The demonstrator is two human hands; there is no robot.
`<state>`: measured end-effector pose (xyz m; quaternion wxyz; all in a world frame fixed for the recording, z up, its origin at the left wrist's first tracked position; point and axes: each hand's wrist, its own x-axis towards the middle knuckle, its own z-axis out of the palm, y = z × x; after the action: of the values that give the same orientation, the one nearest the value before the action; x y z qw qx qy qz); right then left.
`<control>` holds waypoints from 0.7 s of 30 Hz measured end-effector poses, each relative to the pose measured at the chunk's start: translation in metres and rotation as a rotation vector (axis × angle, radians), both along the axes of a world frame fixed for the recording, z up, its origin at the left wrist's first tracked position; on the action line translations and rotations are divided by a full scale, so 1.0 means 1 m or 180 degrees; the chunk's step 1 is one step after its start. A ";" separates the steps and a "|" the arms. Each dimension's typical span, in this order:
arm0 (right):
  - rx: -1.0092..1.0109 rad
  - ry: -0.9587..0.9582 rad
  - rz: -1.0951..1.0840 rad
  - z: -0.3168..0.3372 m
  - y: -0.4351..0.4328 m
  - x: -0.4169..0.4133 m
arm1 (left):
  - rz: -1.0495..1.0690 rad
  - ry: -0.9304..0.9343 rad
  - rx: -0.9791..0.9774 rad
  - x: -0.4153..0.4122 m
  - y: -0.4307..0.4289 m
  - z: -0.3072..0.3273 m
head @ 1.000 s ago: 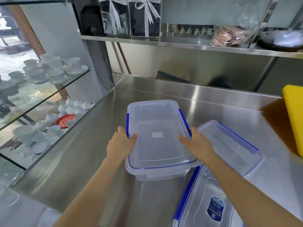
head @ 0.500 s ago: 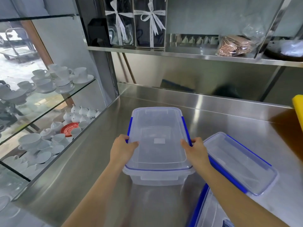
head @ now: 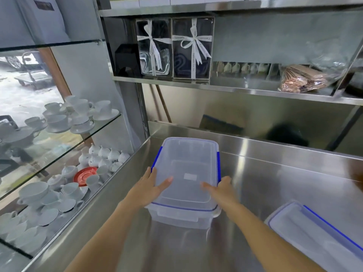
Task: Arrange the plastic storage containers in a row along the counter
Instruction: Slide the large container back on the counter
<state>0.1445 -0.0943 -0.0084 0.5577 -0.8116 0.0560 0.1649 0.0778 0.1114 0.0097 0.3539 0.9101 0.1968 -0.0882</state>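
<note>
A brushed stainless-steel worktop [head: 275, 183] fills the lower and middle frame, running from the bottom edge up to a raised steel back lip at mid-height. Its left edge runs diagonally from the lower left toward the centre. A clear plastic container [head: 186, 173] with a snapped-on lid and blue side clips stands on the worktop at frame centre, near the left edge and close to the back lip. A second clear container [head: 314, 242] with blue trim lies at the lower right, well apart from the first.
</note>
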 end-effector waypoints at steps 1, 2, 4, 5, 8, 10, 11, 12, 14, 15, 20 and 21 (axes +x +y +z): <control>0.0045 0.0044 0.0129 0.000 0.004 0.009 | -0.0108 -0.0003 0.0188 0.009 0.006 -0.001; 0.0070 0.0056 0.0223 -0.001 0.007 0.017 | -0.0189 -0.0001 0.0370 0.017 0.011 -0.002; 0.0124 0.0035 0.0277 -0.004 0.012 0.032 | -0.0351 -0.0062 0.0714 0.035 0.022 -0.008; 0.0126 0.0005 0.0273 -0.006 0.015 0.039 | -0.0410 -0.0108 0.0845 0.043 0.028 -0.013; 0.0005 -0.0144 0.0344 -0.012 0.023 0.052 | -0.0489 -0.0235 0.1133 0.065 0.041 -0.024; -0.0017 -0.0206 0.0376 -0.013 0.026 0.057 | -0.0552 -0.0298 0.1241 0.077 0.048 -0.027; -0.0033 -0.0227 0.0381 -0.014 0.028 0.059 | -0.0596 -0.0328 0.1291 0.081 0.052 -0.028; -0.0072 -0.0242 0.0379 -0.014 0.029 0.062 | -0.0626 -0.0367 0.1319 0.084 0.054 -0.029; -0.0217 -0.0279 0.0376 -0.015 0.032 0.066 | -0.0676 -0.0431 0.1380 0.089 0.057 -0.031; -0.0317 -0.0311 0.0374 -0.016 0.034 0.068 | -0.0687 -0.0443 0.1422 0.090 0.058 -0.032; -0.0630 -0.0325 0.0382 -0.015 0.038 0.069 | -0.0688 -0.0360 0.1696 0.090 0.057 -0.027; -0.0685 -0.0321 0.0403 -0.014 0.038 0.068 | -0.0684 -0.0313 0.1758 0.090 0.056 -0.026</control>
<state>0.2125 -0.0567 -0.0229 0.4579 -0.8759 -0.0061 0.1518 0.1673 0.1677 -0.0161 0.0907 0.9907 0.0986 -0.0240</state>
